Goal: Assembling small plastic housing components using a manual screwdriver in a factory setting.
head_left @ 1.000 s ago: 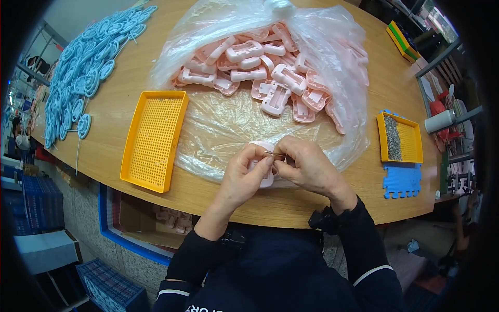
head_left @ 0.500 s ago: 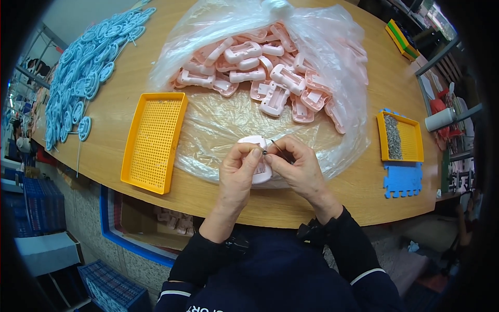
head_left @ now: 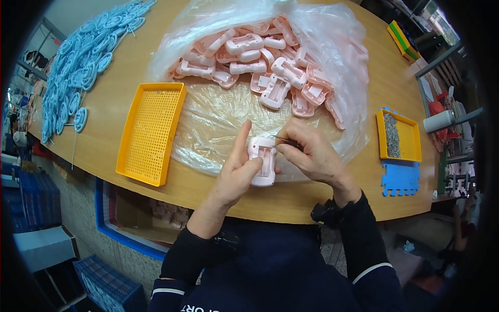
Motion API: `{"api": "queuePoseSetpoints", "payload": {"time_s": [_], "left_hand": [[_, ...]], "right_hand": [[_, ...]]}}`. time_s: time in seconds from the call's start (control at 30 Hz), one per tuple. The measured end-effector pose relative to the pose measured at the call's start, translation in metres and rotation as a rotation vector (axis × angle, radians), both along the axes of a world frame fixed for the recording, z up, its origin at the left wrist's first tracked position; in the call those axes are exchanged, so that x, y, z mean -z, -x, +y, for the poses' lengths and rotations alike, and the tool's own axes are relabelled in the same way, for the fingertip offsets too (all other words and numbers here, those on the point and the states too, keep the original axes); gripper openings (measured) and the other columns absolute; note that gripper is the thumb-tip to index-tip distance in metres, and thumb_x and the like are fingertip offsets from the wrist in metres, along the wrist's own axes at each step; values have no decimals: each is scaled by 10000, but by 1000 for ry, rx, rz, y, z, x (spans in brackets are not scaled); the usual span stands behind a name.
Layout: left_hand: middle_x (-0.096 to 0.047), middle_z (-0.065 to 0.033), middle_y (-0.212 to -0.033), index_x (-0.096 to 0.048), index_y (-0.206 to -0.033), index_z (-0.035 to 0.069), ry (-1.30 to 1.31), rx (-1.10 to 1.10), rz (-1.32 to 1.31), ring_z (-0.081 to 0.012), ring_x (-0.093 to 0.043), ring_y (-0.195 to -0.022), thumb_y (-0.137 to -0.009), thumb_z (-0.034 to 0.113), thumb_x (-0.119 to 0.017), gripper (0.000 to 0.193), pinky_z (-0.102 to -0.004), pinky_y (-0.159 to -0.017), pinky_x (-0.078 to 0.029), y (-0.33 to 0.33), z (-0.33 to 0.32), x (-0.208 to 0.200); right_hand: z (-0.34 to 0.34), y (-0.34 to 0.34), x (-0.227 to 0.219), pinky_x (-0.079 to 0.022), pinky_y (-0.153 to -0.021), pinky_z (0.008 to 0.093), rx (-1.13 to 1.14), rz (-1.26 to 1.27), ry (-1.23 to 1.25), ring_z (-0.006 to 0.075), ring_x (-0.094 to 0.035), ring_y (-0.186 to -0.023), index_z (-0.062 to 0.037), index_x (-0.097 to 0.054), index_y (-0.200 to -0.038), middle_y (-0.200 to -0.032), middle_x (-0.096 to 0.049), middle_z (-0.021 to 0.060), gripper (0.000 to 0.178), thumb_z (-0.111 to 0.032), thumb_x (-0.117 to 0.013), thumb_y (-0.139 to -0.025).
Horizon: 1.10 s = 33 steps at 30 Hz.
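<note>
My left hand (head_left: 236, 174) holds a pale pink plastic housing (head_left: 265, 174), its thumb lying on the face and its index finger stretched out past the top corner. A long recessed bay shows in the middle of the housing's face. My right hand (head_left: 317, 156) is closed around a thin dark tool (head_left: 290, 141), which looks like tweezers. Its fingertips are at the upper right corner of the housing; whether a small part is pinched there I cannot make out. Beyond both hands, a pile of similar pink housings (head_left: 274, 92) spills from a clear plastic bag (head_left: 332, 31).
A yellow perforated tray (head_left: 150, 138) lies to the left, with a heap of light blue looped parts (head_left: 88, 62) farther left. On the right, a yellow tray (head_left: 410, 140) of small metal pieces overlaps a blue foam mat (head_left: 400, 179). Below the table edge stands a box (head_left: 132, 218).
My hands have moved apart from pinching a small dark piece together. The left hand now grips the pink housing, which sits more fully in view, while the right has shifted to its upper right corner.
</note>
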<state>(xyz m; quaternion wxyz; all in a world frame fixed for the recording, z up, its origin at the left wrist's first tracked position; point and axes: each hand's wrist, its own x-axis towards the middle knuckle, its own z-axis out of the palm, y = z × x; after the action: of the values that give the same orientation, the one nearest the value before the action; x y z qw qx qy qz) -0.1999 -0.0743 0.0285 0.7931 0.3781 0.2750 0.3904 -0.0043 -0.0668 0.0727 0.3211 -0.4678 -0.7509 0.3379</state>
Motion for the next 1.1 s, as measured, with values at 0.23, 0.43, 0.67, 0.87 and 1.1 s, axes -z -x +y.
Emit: {"api": "queuePoseSetpoints", "payload": {"time_s": [0.23, 0.43, 0.67, 0.87, 1.1], "left_hand": [[-555, -160, -1186, 62, -1503, 52, 23, 18, 25, -216, -642, -907, -900, -2, -414, 770, -333, -794, -527, 1, 0, 2], [-519, -155, -1256, 11, -1504, 15, 10, 114, 60, -200, -587, -1058, -913, 16, -440, 743, -332, -906, -476, 4, 1, 1], [-376, -159, -1433, 12, -1511, 32, 113, 115, -114, -224, -432, -1280, -944, 69, -495, 762, -354, -1064, -354, 9, 2, 0], [-376, -159, -1436, 20, -1510, 36, 146, 101, -185, -240, -452, -1268, -951, 110, -521, 781, -370, -1051, -380, 12, 2, 8], [-482, -156, -1301, -27, -1514, 52, 196, 67, -261, -283, -603, -1056, -962, 122, -501, 731, -388, -924, -496, 11, 4, 7]], "right_hand": [[0, 4, -6, -447, -658, 375, -32, -232, -56, 303, -567, -757, -3, -585, -869, -818, -550, 133, 118, -92, -634, -807], [1, 14, -9, -478, -639, 406, -29, -455, -165, 319, -590, -731, -24, -582, -845, -798, -546, 121, 108, -98, -639, -790], [-3, 21, -10, -500, -582, 386, 8, -551, -375, 271, -606, -694, -44, -556, -774, -777, -538, 93, 108, -98, -644, -746], [-3, 22, -1, -483, -572, 383, 15, -485, -414, 270, -587, -657, -45, -567, -788, -752, -516, 87, 111, -75, -662, -739], [3, 15, 3, -500, -614, 397, 76, -231, -215, 310, -619, -700, -36, -626, -840, -787, -569, 110, 113, -133, -653, -790]]}}
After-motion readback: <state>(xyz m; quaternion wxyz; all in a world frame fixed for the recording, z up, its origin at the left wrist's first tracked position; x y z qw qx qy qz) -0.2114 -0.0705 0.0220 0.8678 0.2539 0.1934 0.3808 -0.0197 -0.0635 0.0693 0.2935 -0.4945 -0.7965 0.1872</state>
